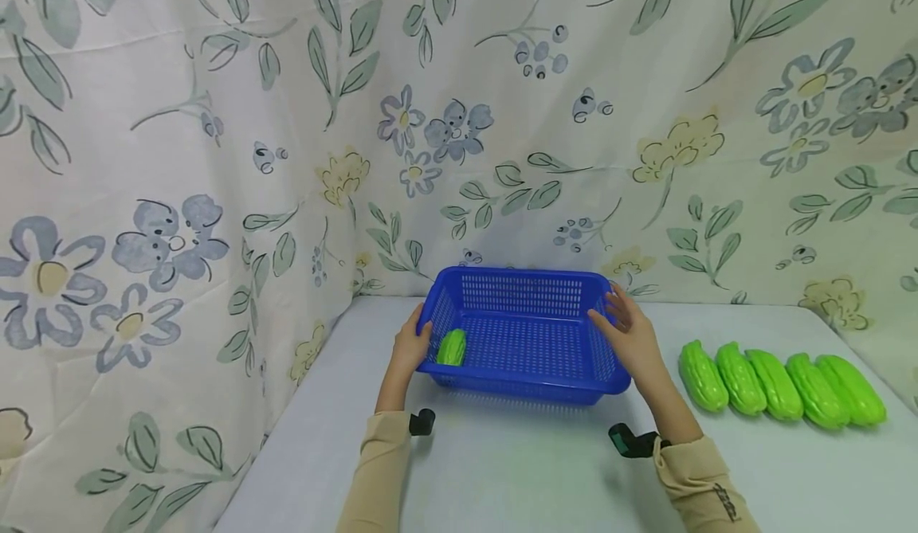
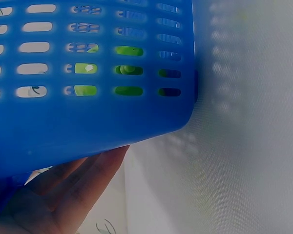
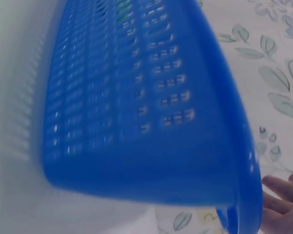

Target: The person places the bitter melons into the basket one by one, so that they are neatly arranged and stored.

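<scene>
A blue perforated plastic basket (image 1: 516, 378) stands on the white table. My left hand (image 1: 411, 347) grips its left rim, the thumb over the edge; in the left wrist view the fingers (image 2: 95, 178) lie beneath the rim. At the right end, my right hand (image 1: 633, 343) has its fingers spread near the rim, thumb reaching over the basket's inside. In the right wrist view that hand (image 3: 283, 207) shows just beyond the rim. One glossy green ribbed gourd (image 1: 452, 347) lies inside the basket at the left end.
Several similar green gourds (image 1: 770, 386) lie side by side in a row on the table (image 1: 516, 469), right of the basket. A floral cloth (image 1: 545, 119) hangs behind the table and along its left side.
</scene>
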Available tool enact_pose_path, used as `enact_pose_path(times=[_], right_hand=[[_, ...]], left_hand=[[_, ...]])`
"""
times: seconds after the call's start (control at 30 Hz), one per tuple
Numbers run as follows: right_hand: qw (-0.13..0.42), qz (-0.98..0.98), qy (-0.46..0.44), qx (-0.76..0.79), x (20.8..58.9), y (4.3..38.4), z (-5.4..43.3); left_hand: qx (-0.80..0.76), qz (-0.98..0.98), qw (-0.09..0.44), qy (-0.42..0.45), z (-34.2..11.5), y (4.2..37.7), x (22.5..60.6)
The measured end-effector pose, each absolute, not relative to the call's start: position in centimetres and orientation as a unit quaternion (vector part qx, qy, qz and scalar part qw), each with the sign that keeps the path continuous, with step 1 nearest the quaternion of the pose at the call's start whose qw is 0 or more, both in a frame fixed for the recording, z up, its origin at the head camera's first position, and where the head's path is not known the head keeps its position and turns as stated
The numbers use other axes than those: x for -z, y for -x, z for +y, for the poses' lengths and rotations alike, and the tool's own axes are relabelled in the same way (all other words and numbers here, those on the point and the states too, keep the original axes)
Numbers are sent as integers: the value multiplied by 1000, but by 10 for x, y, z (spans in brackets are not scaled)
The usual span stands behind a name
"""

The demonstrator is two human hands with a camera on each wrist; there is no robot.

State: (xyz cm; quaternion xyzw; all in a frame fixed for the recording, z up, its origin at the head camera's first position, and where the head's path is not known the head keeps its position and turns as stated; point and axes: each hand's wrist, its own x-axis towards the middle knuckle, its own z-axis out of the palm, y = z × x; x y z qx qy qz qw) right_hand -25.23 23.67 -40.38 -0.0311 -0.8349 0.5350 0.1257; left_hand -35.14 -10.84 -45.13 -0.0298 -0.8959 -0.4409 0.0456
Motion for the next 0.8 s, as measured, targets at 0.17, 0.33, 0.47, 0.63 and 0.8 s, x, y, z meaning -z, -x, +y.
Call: enact_pose_path(times=[0.17,0.33,0.47,0.63,0.8], right_hand=[[146,-835,33,-529,407,250,243],[163,-830,34,-532,408,246,251],[173,-828,39,-531,410,245,257],[184,-824,47,-534,414,243,266],[190,-824,54,-531,416,240,276]], left_hand=[[440,-896,45,27,-109,352,453],[439,-897,47,30,-109,353,454],[439,-897,46,29,-109,353,455],[436,-898,49,27,-108,352,455],[437,-897,51,29,-108,352,454]])
